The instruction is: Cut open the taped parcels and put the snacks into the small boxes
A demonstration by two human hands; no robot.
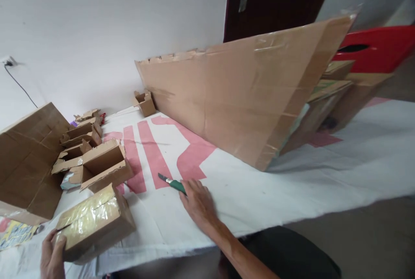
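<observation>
At the near left, a closed cardboard box (94,223) with clear, yellowish tape over its top rests at the edge of the cloth-covered table. My left hand (53,251) grips its left end, thumb on top, beside a short dark slit or mark. Further right, a craft knife (177,185) with a green handle and a bare blade points to the left, low over the cloth. The fingers of my right hand (198,201) are closed over the rear of that handle. An opened cardboard box (106,162) lies just beyond the taped one.
Several small opened boxes (86,134) line the left side beside a large carton (32,162). A tall cardboard panel (233,93) stands across the back, with a small box (145,103) at its far end. Behind it are more cartons and a red plastic object (382,50).
</observation>
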